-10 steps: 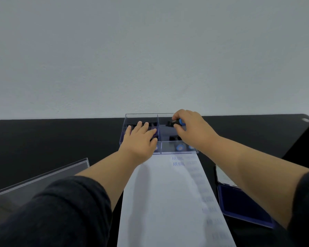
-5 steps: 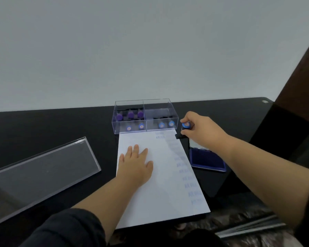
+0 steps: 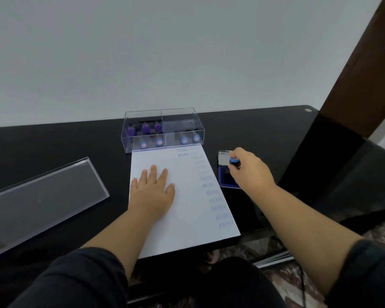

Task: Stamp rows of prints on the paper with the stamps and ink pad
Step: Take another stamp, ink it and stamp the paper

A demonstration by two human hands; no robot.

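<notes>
A clear lid [image 3: 42,198] is lying at 9 o'clock of the paper [image 3: 187,207], which is being pressed flat by the left hand [image 3: 152,192], fingers spread. At its 3 o'clock, a blue-topped stamp [image 3: 233,161] is being pinched by the right hand [image 3: 250,172] over the ink pad [image 3: 226,177]. The stamp box [image 3: 162,130] is sitting at 12 o'clock.

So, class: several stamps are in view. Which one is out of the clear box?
The blue-capped stamp, pinched by the right hand over the ink pad. All the others sit inside the clear box.
</notes>
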